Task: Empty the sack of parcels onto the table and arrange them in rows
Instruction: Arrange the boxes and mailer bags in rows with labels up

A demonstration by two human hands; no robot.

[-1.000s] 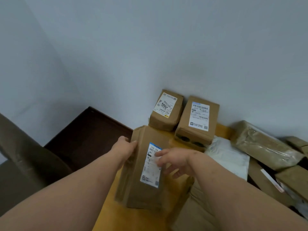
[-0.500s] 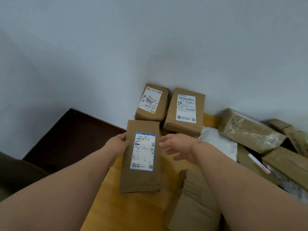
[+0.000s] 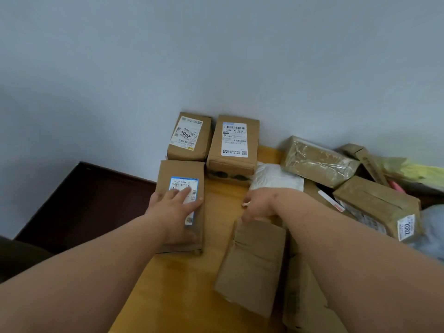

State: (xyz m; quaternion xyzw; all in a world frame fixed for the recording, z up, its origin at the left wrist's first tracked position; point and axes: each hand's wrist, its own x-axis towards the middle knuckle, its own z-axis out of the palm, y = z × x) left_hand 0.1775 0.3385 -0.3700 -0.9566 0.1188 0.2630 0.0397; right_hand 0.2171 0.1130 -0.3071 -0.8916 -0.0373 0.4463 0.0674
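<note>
The left hand point(image 3: 174, 205) lies flat, fingers straight and spread, pressing on the blue-label parcel point(image 3: 181, 207), partly covering its label. The right hand point(image 3: 258, 205) reaches over the plain parcel point(image 3: 252, 265); its fingers curl downward at that parcel's far edge, but whether they grip it cannot be told. The blue-label parcel lies flat at the left edge of the table point(image 3: 189, 284), label up, its far end just beside the 2004 parcel point(image 3: 189, 137). The 2004 parcel and the barcode parcel point(image 3: 233, 145) stand side by side against the wall point(image 3: 216, 56), forming the far row; the blue-label parcel sits in line behind the 2004 parcel on the near side. The plain parcel lies tilted, label side not visible, to the right of the blue-label parcel with bare table between them. A white mailer point(image 3: 276, 179) lies beyond the right hand, just beside the barcode parcel. To the right, unsorted parcels lie in a loose pile: a taped parcel point(image 3: 317, 162) near the wall and a 2002 parcel point(image 3: 379, 207) nearer, its label on the end face. A yellow-green sack point(image 3: 413, 171) lies behind the pile. A dark floor point(image 3: 84, 200) shows left of the table.
</note>
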